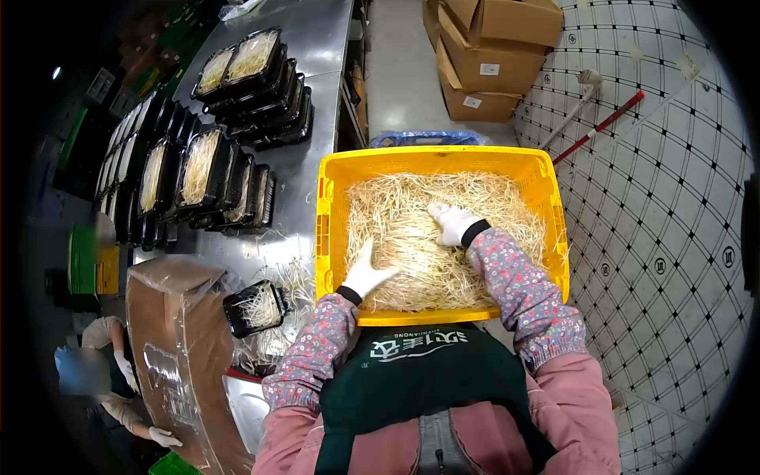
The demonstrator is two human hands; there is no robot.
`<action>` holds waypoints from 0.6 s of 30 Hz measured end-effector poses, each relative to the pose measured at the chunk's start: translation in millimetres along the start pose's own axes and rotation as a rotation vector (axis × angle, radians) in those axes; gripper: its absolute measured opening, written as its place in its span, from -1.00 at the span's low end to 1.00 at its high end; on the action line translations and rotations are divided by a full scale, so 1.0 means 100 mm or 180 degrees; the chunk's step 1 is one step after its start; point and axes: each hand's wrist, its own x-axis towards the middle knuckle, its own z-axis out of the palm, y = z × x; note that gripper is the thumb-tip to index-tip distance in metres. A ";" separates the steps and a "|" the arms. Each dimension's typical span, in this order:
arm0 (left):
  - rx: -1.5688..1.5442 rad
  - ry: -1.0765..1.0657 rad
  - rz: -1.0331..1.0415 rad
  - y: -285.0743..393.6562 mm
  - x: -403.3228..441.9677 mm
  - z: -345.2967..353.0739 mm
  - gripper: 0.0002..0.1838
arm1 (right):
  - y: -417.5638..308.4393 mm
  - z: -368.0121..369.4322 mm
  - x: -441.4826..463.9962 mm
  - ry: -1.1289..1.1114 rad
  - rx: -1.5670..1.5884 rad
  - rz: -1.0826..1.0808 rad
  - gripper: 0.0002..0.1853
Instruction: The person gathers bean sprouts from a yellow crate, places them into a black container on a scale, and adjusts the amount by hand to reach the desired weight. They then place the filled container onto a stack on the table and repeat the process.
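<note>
A yellow crate [439, 317] full of pale bean sprouts [412, 245] stands right in front of me. My left hand [367, 274], in a white glove, rests on the sprouts at the crate's near left, thumb and fingers spread. Farther in, right of the middle, my gloved right hand [454, 224] lies on the sprouts with its fingers apart and pointing left. Neither hand has a clump lifted. To the left, a black plastic tray [254, 309] holds a small heap of sprouts on the steel table [293, 190].
Stacks of filled black trays [245, 75] stand on the table. A large plastic-wrapped cardboard box [178, 356] is at the lower left, with a co-worker's gloved hand [165, 437] beside it. Brown cartons [499, 63] and a red-and-white pole [599, 128] lie beyond the crate.
</note>
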 end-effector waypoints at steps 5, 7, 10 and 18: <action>-0.1507 0.0300 -0.0439 0.01 -0.09 0.29 -0.36 | -0.16 0.10 0.23 0.1032 0.0411 -0.0407 -0.08; -0.1562 0.0456 -0.0355 0.08 -0.22 0.19 -0.34 | -0.40 0.23 0.20 0.0635 0.0445 -0.0578 0.09; -0.2117 0.0879 -0.0057 -0.12 -0.52 -0.16 -0.40 | -0.84 0.13 -0.20 0.0046 -0.0274 -0.0478 0.23; -0.0790 0.4267 -0.0131 -0.89 -1.76 -1.52 -0.48 | -1.27 0.66 -0.33 0.0537 -0.0893 -0.0005 0.51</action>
